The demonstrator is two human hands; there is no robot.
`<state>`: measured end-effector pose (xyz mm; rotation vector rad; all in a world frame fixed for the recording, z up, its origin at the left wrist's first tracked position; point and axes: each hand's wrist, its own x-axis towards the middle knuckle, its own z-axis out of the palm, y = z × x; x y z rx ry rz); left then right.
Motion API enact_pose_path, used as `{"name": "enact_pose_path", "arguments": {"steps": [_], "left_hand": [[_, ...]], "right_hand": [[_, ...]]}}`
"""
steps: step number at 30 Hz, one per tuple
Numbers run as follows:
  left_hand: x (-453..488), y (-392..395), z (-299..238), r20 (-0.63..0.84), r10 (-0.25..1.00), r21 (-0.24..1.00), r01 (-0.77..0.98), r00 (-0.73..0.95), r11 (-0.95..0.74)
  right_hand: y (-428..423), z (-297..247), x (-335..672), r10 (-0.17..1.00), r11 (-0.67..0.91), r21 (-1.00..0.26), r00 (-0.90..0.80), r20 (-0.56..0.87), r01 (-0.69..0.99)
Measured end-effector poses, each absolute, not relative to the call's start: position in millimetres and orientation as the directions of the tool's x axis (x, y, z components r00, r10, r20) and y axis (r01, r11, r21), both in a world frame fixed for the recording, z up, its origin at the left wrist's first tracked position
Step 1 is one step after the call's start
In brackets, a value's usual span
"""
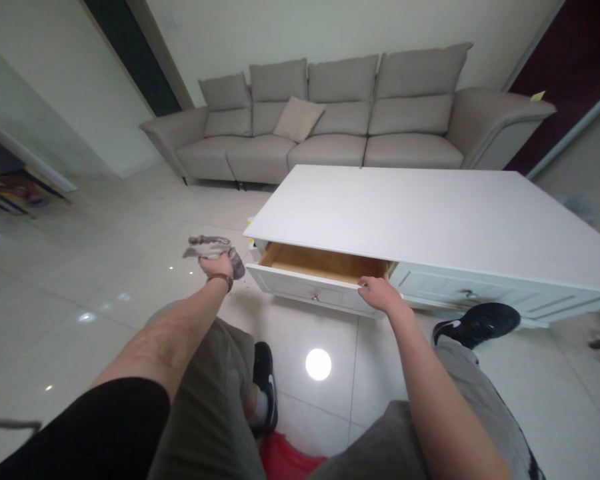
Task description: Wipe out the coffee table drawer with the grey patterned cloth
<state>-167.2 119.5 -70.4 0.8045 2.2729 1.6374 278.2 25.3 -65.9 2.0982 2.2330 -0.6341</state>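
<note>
My left hand point(216, 265) is closed around a crumpled grey and white cloth point(207, 247), held out over the floor to the left of the table. My right hand point(380, 293) grips the top edge of a white drawer front point(285, 281) near its right end, fingers curled over into the drawer. This drawer is pulled partly out of the white coffee table point(380, 207). Its bare wooden inside point(325, 263) shows, though the back part lies hidden under the tabletop. A small metal knob point(315, 297) sits mid-front.
A second drawer point(440, 287) to the right is closed. My shoes point(477, 323) rest on the glossy tiled floor point(105, 267). Something red point(290, 460) lies between my legs. Behind the table stands a long grey sofa point(330, 153) with a beige cushion point(299, 120).
</note>
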Motion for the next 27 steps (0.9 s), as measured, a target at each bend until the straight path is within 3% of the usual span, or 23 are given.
{"name": "enact_pose_path", "arguments": {"steps": [3,8,11,14,16,18,27], "left_hand": [[-178,154,-22,0.330,0.626,0.871,0.484,-0.707,0.087],[-133,205,34,0.533,0.837,0.574,0.780,-0.125,-0.249],[-85,224,38,0.427,0.872,0.435,0.791,0.238,-0.429],[-44,231,18,0.075,0.888,0.291,0.842,0.453,-0.454],[-26,231,-1,-0.109,0.881,0.188,0.880,0.461,-0.437],[-17,231,-17,-0.167,0.884,0.128,0.898,0.437,-0.420],[3,240,-48,-0.112,0.947,0.157,0.947,0.300,-0.281]], "right_hand": [[25,-67,278,0.957,0.023,-0.297,-0.107,-0.268,0.955],[24,-72,281,0.957,0.026,-0.307,-0.112,-0.266,0.951],[23,-73,282,0.958,0.035,-0.324,-0.124,-0.258,0.945],[22,-73,282,0.958,0.046,-0.341,-0.138,-0.250,0.939],[21,-73,282,0.958,0.043,-0.342,-0.136,-0.251,0.939],[20,-73,282,0.959,0.040,-0.341,-0.132,-0.252,0.939],[23,-69,278,0.964,0.017,-0.287,-0.091,-0.248,0.958]]}}
